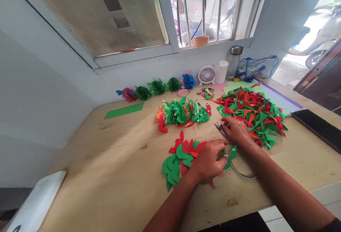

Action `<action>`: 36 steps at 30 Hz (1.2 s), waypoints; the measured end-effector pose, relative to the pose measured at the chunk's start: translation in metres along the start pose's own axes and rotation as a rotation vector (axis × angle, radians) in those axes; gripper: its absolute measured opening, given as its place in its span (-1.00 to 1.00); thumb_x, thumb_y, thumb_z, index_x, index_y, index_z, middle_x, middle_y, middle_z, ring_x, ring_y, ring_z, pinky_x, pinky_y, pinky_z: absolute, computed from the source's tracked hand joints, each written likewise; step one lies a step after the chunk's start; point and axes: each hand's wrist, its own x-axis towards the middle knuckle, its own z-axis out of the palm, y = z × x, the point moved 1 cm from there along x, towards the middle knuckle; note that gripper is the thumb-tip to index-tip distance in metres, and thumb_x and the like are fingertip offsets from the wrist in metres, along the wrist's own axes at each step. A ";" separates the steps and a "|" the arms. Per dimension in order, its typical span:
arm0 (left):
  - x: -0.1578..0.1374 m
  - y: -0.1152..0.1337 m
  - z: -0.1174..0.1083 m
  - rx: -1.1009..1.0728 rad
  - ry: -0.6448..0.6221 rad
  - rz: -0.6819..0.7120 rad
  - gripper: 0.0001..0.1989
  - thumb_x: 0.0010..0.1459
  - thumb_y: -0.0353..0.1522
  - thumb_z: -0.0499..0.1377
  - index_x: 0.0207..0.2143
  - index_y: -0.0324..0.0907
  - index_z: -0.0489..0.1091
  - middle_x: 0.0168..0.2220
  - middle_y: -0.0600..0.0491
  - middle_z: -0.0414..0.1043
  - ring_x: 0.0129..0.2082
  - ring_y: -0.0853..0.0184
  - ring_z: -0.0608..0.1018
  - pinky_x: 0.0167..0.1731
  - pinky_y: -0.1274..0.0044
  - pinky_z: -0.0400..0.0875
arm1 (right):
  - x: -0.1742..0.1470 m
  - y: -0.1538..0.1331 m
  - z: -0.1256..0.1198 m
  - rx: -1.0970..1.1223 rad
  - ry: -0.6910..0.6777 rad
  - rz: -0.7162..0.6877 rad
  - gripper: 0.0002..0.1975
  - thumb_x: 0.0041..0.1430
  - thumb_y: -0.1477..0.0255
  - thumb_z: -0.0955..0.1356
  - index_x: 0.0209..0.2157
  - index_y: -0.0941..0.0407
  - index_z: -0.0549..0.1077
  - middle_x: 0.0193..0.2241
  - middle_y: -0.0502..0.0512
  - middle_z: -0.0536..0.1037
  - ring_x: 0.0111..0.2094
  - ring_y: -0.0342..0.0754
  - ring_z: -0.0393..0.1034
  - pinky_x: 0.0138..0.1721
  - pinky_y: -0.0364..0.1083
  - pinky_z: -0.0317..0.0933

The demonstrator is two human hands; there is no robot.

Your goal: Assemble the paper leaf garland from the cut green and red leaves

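My left hand [211, 159] is closed around a green paper piece [232, 154] with a small pale square on it. Below and beside that hand spreads a pile of curved green and red paper cut-outs [176, 166]. My right hand [236, 131] has its fingers curled over a pair of scissors [220, 129], whose blades point up and left; the handles are mostly hidden. A thin grey ring [243, 176] lies on the table between my forearms, partly covered.
A heap of red and green scraps [253, 111] lies right, a second cut-out pile [183, 111] ahead. Along the wall stand paper flowers [157, 87], a small fan [207, 75] and a glass bottle [234, 63]. A phone [319, 127] lies right, a green strip [124, 111] left.
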 end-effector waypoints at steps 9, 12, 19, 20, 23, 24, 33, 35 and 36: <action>0.023 -0.017 0.007 0.004 -0.015 0.077 -0.86 -0.13 -0.54 0.10 -0.47 -0.16 0.35 -0.07 -0.04 0.46 0.00 0.23 0.43 0.05 0.41 0.25 | 0.001 0.001 -0.011 0.145 -0.032 0.075 -0.73 0.06 0.45 0.25 -0.19 0.04 0.45 -0.37 0.01 0.57 -0.43 -0.09 0.39 -0.40 -0.11 0.17; 0.023 -0.018 0.007 0.022 -0.060 0.117 -0.87 -0.14 -0.54 0.10 -0.50 -0.16 0.31 -0.06 -0.04 0.45 0.04 0.21 0.39 0.11 0.39 0.19 | 0.008 -0.003 -0.017 0.076 -0.072 0.060 -0.72 0.06 0.47 0.25 -0.18 0.04 0.46 -0.36 0.00 0.57 -0.38 -0.08 0.41 -0.36 -0.11 0.16; 0.022 -0.019 0.004 0.005 -0.055 0.139 -0.87 -0.15 -0.55 0.10 -0.51 -0.17 0.30 -0.12 -0.05 0.47 0.02 0.20 0.40 0.09 0.37 0.20 | 0.019 -0.005 -0.012 0.115 -0.156 -0.068 -0.69 0.10 0.49 0.23 -0.13 0.05 0.44 -0.37 0.02 0.55 -0.37 -0.10 0.40 -0.38 -0.14 0.17; 0.022 -0.020 0.004 0.003 -0.048 0.141 -0.87 -0.15 -0.56 0.10 -0.52 -0.17 0.30 -0.14 -0.05 0.48 0.02 0.19 0.40 0.08 0.37 0.20 | 0.019 -0.003 -0.011 0.129 -0.153 -0.078 -0.69 0.10 0.49 0.22 -0.12 0.06 0.44 -0.38 0.03 0.54 -0.38 -0.10 0.40 -0.38 -0.15 0.17; 0.022 -0.022 0.005 -0.012 -0.033 0.142 -0.85 -0.18 -0.57 0.10 -0.52 -0.18 0.30 -0.13 -0.07 0.48 0.03 0.19 0.40 0.08 0.38 0.20 | 0.018 0.002 -0.008 0.138 -0.110 -0.075 -0.69 0.12 0.48 0.23 -0.10 0.08 0.43 -0.36 0.05 0.53 -0.36 -0.09 0.40 -0.34 -0.13 0.20; 0.022 -0.023 0.005 -0.018 -0.031 0.141 -0.85 -0.18 -0.57 0.10 -0.52 -0.18 0.31 -0.10 -0.08 0.47 0.04 0.19 0.39 0.09 0.38 0.19 | 0.018 0.003 -0.007 0.140 -0.094 -0.071 -0.69 0.12 0.47 0.23 -0.09 0.09 0.42 -0.35 0.05 0.53 -0.34 -0.08 0.40 -0.32 -0.13 0.20; 0.023 -0.024 0.005 -0.027 -0.035 0.125 -0.87 -0.17 -0.56 0.12 -0.52 -0.18 0.32 -0.03 -0.09 0.45 0.09 0.17 0.37 0.11 0.32 0.17 | 0.026 0.002 -0.003 0.130 -0.100 -0.056 -0.67 0.08 0.54 0.23 -0.10 0.10 0.42 -0.40 0.04 0.56 -0.32 -0.05 0.40 -0.27 -0.09 0.19; 0.023 -0.023 0.005 -0.031 -0.036 0.126 -0.87 -0.17 -0.56 0.12 -0.54 -0.17 0.30 -0.05 -0.08 0.46 0.07 0.17 0.38 0.10 0.33 0.18 | 0.026 0.001 -0.004 0.134 -0.110 -0.045 -0.67 0.09 0.53 0.23 -0.10 0.09 0.41 -0.41 0.03 0.56 -0.33 -0.05 0.40 -0.28 -0.09 0.19; 0.023 -0.023 0.005 -0.031 -0.035 0.126 -0.86 -0.17 -0.56 0.12 -0.54 -0.17 0.29 -0.05 -0.07 0.46 0.06 0.18 0.39 0.09 0.33 0.19 | 0.026 0.000 -0.004 0.133 -0.113 -0.041 -0.68 0.09 0.52 0.23 -0.10 0.09 0.41 -0.41 0.02 0.56 -0.34 -0.04 0.40 -0.28 -0.09 0.19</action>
